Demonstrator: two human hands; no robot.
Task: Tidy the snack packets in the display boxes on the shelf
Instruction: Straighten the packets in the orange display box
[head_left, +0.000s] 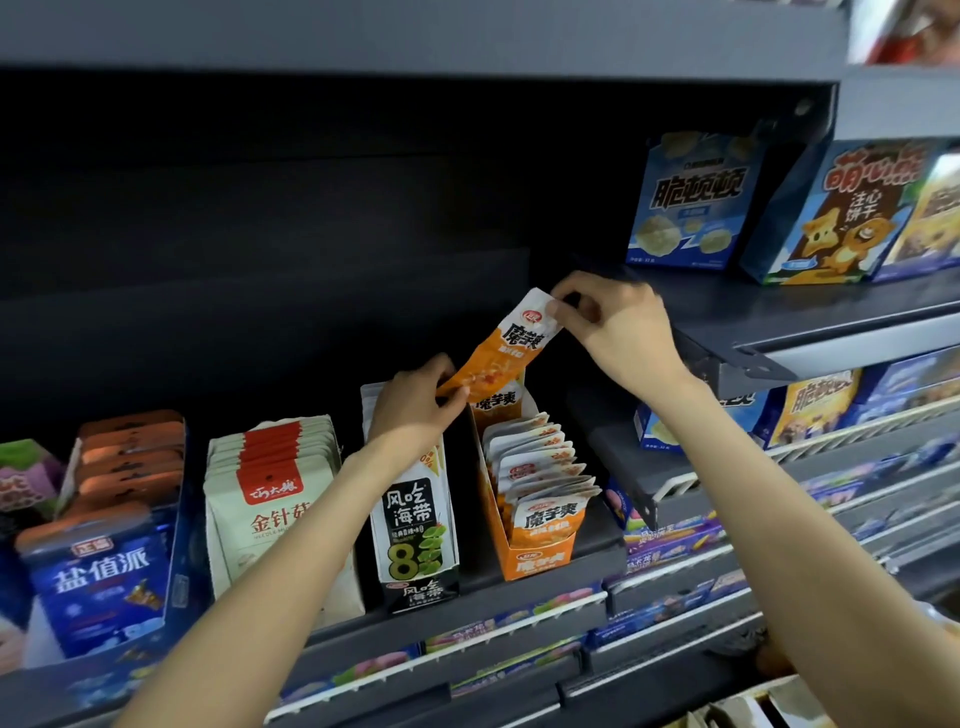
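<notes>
We hold one packet (511, 345) tilted above its orange box (540, 545), right hand (618, 327) pinching the white top, left hand (415, 408) the bottom. It looks light, floppy, slick; the sealed ends suit gripping.

Open dark space above the display boxes, up to the overhead shelf (415, 47). Back half of orange box (524, 551) free of packets; front half packed. Gap between orange box and black-white box (415, 519) is narrow (left forearm crosses it). Right: bracketed side shelf (769, 332) juts in, blocking approach.
</notes>
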